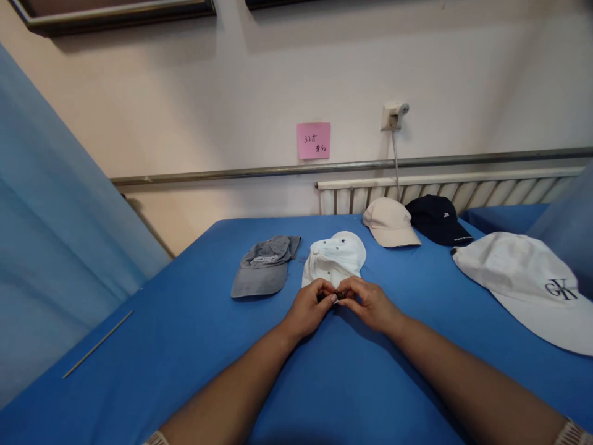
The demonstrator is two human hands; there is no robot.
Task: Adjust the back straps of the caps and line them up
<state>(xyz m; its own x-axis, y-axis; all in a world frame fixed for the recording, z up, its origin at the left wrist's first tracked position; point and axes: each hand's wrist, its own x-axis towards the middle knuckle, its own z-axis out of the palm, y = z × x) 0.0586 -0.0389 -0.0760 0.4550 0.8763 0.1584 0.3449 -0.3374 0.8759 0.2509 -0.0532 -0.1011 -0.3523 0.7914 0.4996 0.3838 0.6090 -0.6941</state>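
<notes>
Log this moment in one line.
left hand, right hand: pinching small dark fitting | pale white fabric cap: brim pointing away | grey fabric cap: left of it

Pale mint cap (334, 256), grey cap (265, 266), white cap (528, 278) with 2 black letters (561, 289), plain blue cloth (185, 358).

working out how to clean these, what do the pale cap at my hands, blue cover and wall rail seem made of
Pale cap: probably cotton-like fabric, matte, with soft folds and eyelets.
Blue cover: likely matte cloth, faintly creased, though the weave isn't visible.
Wall rail: apparently metal, gray with a dull sheen.
</notes>
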